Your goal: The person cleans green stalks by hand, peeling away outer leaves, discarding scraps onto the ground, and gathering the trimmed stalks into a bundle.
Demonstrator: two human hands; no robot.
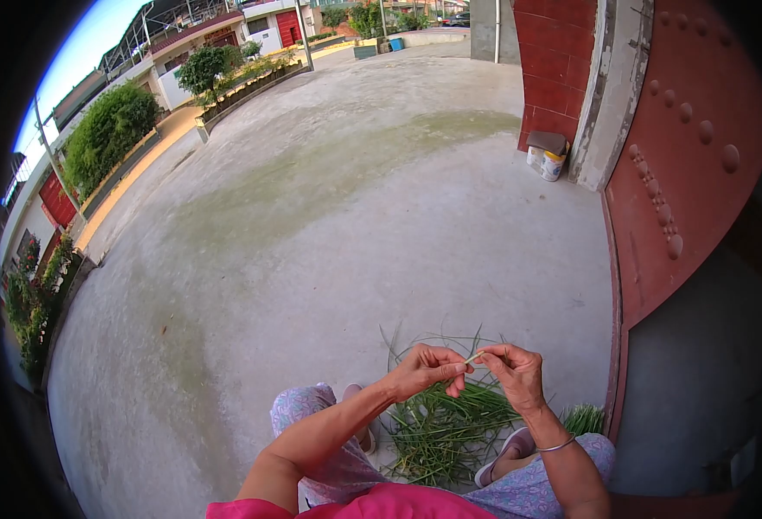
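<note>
Both hands meet above a loose pile of long green stalks (446, 432) on the concrete between my feet. My left hand (431, 370) is closed, its thumb and fingers pinching one end of a short pale green stalk (474, 357). At the other end of that stalk, my right hand (515, 372) pinches with thumb and forefinger. A bangle circles my right wrist. Beside my right foot, near the door sill, lies a second green bundle (583, 419), partly hidden by my knee.
On the right a red studded door (683, 147) stands open beside a pillar. White buckets (550, 164) with a dark cover sit at the pillar's foot. Planted beds (108, 138) and buildings line the far left. My knees flank the pile.
</note>
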